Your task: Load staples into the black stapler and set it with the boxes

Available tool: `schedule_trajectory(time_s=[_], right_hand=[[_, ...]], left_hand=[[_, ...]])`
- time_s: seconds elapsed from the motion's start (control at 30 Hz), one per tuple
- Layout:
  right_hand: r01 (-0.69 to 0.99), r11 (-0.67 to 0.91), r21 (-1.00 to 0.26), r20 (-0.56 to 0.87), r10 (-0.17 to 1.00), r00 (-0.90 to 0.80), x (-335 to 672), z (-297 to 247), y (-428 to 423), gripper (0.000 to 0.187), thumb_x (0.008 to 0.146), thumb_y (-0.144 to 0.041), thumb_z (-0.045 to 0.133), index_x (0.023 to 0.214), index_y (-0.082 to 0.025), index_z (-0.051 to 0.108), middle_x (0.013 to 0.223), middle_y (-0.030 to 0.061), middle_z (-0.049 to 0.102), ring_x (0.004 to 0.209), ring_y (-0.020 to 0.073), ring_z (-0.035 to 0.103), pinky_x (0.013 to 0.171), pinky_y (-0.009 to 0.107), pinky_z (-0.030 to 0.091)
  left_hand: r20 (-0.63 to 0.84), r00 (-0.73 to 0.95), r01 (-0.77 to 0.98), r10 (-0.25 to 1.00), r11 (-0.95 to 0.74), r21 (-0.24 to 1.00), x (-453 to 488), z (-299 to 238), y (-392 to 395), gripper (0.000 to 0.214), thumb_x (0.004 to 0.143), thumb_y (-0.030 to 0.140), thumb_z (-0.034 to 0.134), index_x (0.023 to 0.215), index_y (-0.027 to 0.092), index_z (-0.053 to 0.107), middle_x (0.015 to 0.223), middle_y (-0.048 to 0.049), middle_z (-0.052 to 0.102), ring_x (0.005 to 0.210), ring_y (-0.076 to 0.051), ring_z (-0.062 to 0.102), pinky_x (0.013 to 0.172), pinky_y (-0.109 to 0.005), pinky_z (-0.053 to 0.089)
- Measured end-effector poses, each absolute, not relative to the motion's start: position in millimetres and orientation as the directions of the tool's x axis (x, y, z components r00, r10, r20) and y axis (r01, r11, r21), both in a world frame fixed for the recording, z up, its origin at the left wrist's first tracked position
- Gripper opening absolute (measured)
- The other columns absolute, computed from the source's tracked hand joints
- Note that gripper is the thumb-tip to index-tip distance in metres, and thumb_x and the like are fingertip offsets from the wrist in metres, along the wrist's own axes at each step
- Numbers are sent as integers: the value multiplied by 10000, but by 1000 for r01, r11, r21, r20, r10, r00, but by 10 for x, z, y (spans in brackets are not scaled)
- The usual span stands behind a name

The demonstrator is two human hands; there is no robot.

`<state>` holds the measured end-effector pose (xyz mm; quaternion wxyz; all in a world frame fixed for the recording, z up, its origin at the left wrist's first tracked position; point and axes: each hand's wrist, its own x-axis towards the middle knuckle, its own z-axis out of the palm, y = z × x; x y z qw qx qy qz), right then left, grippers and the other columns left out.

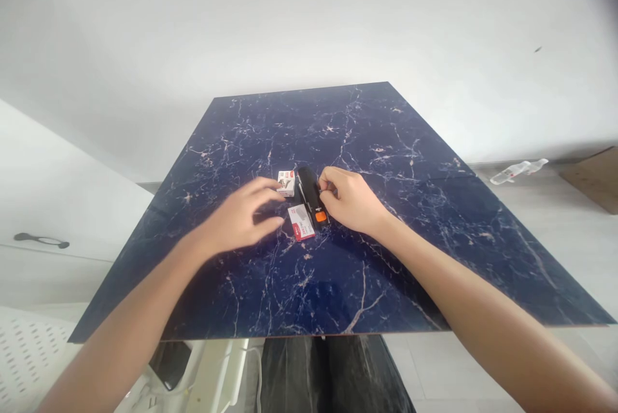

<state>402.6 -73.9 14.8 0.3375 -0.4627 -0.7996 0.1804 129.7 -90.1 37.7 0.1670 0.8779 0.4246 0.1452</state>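
Observation:
A black stapler [310,191] with an orange piece near its front end lies on the blue marbled table. My right hand [351,199] is closed, its curled fingers and thumb at the stapler's right side; whatever they may pinch is hidden. Left of the stapler stands a small white box [286,183] with red print. Closer to me, a flat white and red box [301,222] rests beside the stapler's front end. My left hand [247,215] is open, fingers apart and slightly blurred, with the fingertips close to both boxes and nothing held.
The dark blue table [309,297] ends at a white wall. A white drawer front with a dark handle [42,240] stands on the left. To the right, a clear plastic bottle [519,171] and a brown cardboard box [596,178] are on the floor.

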Motion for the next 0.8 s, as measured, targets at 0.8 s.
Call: schedule_trajectory(time_s=[0.8], right_hand=[[568,544,-618,298,830,-472,4125,94,-645,182,763,-36,455,748,-212,498,702,-16,571,639,137,472,630,270,315]], left_hand=[[9,598,684,802,-516,516,1456,263,-974,808,836,431,790,1542,342,408,1309,-97,615,994,-266,661,848,-439,587]])
